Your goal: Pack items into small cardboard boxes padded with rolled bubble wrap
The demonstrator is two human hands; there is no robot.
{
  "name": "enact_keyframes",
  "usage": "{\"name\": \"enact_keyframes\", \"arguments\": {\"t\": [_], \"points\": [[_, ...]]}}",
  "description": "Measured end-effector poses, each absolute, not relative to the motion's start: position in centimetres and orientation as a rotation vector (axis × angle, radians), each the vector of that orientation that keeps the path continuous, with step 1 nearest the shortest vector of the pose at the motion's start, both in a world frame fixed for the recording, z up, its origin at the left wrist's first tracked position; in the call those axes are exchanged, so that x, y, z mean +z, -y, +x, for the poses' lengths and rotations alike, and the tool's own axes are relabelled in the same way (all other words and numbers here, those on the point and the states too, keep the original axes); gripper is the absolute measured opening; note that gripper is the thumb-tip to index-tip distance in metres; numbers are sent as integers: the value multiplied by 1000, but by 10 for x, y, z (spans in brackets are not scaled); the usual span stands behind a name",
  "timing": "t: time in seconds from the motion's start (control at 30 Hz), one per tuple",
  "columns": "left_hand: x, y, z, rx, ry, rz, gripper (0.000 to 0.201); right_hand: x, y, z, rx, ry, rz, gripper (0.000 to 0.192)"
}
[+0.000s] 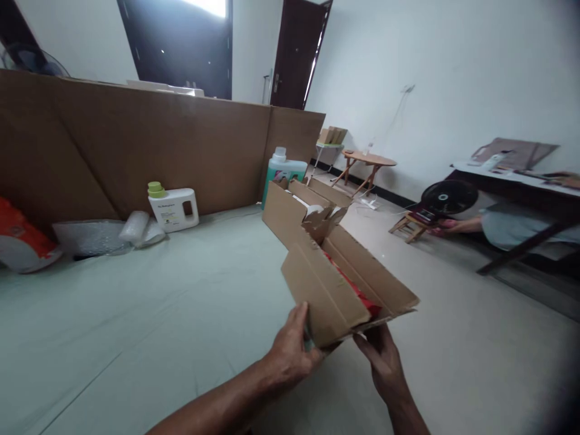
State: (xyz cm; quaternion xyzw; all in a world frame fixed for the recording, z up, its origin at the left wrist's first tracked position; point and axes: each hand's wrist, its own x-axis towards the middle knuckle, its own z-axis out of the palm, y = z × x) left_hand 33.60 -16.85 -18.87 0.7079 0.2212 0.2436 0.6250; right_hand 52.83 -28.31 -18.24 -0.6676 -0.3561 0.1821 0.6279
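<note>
An opened cardboard box (333, 296) is held between my two hands at the near right edge of the pale green table (149, 338). Its flaps stand up, and something red (357, 293) lies inside, too covered to name. My left hand (294, 347) grips the box's near left side, thumb up along the flap. Under the near right corner, my right hand (383, 359) supports the box with its fingers partly hidden beneath. Beyond it stands another torn cardboard box (285, 211) with a white item inside; whether the two touch, I cannot tell.
A teal bottle (287, 169) stands behind the boxes. A white jug with a green cap (174, 208), bubble wrap (95, 235) and a red-and-white bag (22, 235) line the cardboard screen (181, 145). On the right are a fan (448, 198) on a stool and a seated person's arm (466, 225).
</note>
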Motion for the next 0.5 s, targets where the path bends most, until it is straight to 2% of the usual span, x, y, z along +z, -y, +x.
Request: {"name": "enact_keyframes", "arguments": {"t": [0.2, 0.5], "points": [[-170, 168, 411, 241, -384, 1782, 112, -178, 279, 596, 240, 580, -1436, 57], [-166, 147, 479, 252, -359, 1803, 114, -182, 260, 659, 119, 480, -1396, 57]]}}
